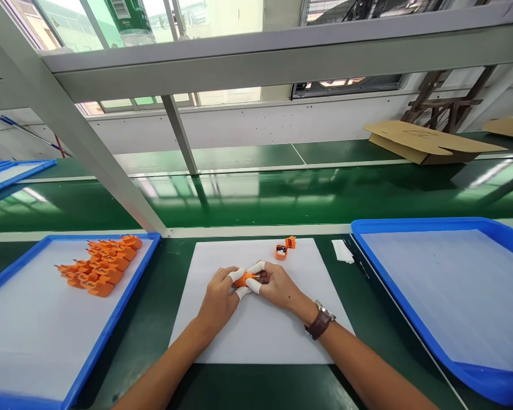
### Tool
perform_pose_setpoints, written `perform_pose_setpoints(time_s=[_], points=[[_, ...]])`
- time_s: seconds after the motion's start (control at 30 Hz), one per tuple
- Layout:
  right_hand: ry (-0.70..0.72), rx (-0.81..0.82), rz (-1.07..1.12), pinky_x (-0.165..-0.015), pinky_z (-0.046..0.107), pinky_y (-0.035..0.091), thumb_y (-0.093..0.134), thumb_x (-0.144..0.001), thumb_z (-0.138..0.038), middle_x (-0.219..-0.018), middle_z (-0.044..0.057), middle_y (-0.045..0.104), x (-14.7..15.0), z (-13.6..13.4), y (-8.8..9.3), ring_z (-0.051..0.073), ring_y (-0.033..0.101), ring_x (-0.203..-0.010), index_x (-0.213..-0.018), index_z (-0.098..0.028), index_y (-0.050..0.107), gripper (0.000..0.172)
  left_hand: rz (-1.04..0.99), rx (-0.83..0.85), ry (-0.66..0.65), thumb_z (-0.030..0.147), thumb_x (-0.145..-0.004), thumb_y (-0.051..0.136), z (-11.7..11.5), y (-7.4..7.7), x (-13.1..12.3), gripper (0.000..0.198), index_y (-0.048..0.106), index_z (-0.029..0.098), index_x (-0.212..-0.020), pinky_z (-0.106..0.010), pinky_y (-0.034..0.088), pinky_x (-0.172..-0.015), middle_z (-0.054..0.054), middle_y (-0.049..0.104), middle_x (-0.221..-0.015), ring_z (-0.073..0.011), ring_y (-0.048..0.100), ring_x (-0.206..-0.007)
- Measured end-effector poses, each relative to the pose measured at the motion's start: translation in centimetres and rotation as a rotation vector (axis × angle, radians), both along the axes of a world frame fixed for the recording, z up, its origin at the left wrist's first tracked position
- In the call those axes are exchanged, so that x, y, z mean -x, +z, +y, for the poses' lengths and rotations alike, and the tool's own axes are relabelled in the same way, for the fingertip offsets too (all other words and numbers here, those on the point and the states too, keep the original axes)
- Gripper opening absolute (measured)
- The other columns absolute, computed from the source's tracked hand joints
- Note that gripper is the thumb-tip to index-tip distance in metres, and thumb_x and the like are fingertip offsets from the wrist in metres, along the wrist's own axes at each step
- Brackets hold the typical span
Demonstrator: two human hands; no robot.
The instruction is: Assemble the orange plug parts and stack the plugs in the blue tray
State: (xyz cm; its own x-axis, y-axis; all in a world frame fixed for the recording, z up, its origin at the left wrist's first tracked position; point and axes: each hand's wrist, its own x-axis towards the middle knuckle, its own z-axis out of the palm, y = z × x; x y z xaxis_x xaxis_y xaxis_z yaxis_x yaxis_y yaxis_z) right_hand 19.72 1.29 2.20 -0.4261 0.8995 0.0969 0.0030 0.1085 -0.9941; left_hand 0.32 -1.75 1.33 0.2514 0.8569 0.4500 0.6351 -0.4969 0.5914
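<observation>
Workpiece: small orange plastic piece (240, 279), just below the centre of the frame, between both hands; a shiny metallic tip shows at its right end, and whether that is part of it cannot be told.
Left hand (219, 302): thumb and forefinger, in white finger covers (238, 274), pinch the piece's left end.
Right hand (277, 285): covered thumb and forefinger grip the piece's right end; a wristwatch with a dark brown strap (318, 324) circles the wrist.
White rectangular sheet (290, 336): centre of the frame, under the hands, on the dark green tabletop (154, 319).
Small orange open case (281, 253): near the sheet's top edge, lid tipped to the right, black and white parts inside.
Blue-rimmed left tray (115, 316): left side of the frame, lined in white, with orange plastic pieces (102, 267) clustered in its upper right part.
Blue-rimmed right tray (410, 336): right side of the frame, also white-lined.
White paper scrap (342, 251): between sheet and right tray.
Brown cardboard box (431, 139): upper right of the frame.
</observation>
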Motion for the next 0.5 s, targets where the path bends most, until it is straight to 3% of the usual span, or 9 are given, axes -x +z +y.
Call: perform_pose_setpoints(time_s=[0.1, 0.2, 0.3, 0.4, 0.5], points=[[0.003, 0.052, 0.027, -0.069, 0.031, 0.053, 0.068, -0.086, -0.033, -0.088, 0.005, 0.070, -0.1, 0.3, 0.1, 0.020, 0.066, -0.078, -0.093, -0.018, 0.067, 0.017, -0.022, 0.042, -0.008, 0.025, -0.088, 0.067, 0.2, 0.1, 0.0, 0.040, 0.058, 0.027, -0.127, -0.040, 0.055, -0.088, -0.007, 0.062, -0.120, -0.0241, 0.061, -0.106], [0.000, 0.107, 0.054, -0.061, 0.030, 0.051, 0.057, -0.094, -0.048, -0.071, 0.004, 0.067, -0.2, 0.6, 0.4, 0.017, 0.063, -0.063, -0.085, -0.016, 0.067, 0.035, -0.132, 0.134, -0.021, 0.028, -0.089, 0.065, 0.3, 0.6, -0.1, 0.038, 0.060, 0.026, -0.126, -0.040, 0.054, -0.088, -0.008, 0.058, -0.121, -0.0229, 0.061, -0.103], [-0.072, 0.168, 0.136, -0.055, 0.030, 0.049, 0.047, -0.097, -0.058, -0.070, 0.006, 0.067, -0.4, 0.9, 0.5, 0.017, 0.062, -0.056, -0.088, -0.013, 0.067, 0.050, -0.471, 0.427, -0.006, 0.033, -0.085, 0.070, 0.6, 1.6, 0.0, 0.036, 0.064, 0.021, -0.119, -0.038, 0.053, -0.088, -0.009, 0.061, -0.114, -0.0222, 0.062, -0.099], [-0.092, 0.195, 0.147, -0.053, 0.029, 0.049, 0.049, -0.095, -0.061, -0.078, 0.008, 0.066, -0.4, 1.0, 0.4, 0.016, 0.062, -0.057, -0.092, -0.012, 0.066, 0.052, -0.866, 0.750, -0.031, 0.041, -0.085, 0.071, 1.3, 2.6, 0.8, 0.033, 0.069, 0.013, -0.103, -0.031, 0.053, -0.080, -0.011, 0.065, -0.101, -0.0199, 0.063, -0.090], [-0.059, 0.164, 0.089, -0.054, 0.029, 0.048, 0.049, -0.095, -0.061, -0.078, 0.007, 0.066, -0.3, 0.9, 0.2, 0.016, 0.061, -0.057, -0.090, -0.012, 0.066, 0.053, -1.104, 0.798, -0.048, 0.046, -0.085, 0.070, 1.8, 3.2, 1.5, 0.036, 0.071, 0.011, -0.094, -0.025, 0.048, -0.065, -0.011, 0.064, -0.095, -0.0154, 0.059, -0.079]])
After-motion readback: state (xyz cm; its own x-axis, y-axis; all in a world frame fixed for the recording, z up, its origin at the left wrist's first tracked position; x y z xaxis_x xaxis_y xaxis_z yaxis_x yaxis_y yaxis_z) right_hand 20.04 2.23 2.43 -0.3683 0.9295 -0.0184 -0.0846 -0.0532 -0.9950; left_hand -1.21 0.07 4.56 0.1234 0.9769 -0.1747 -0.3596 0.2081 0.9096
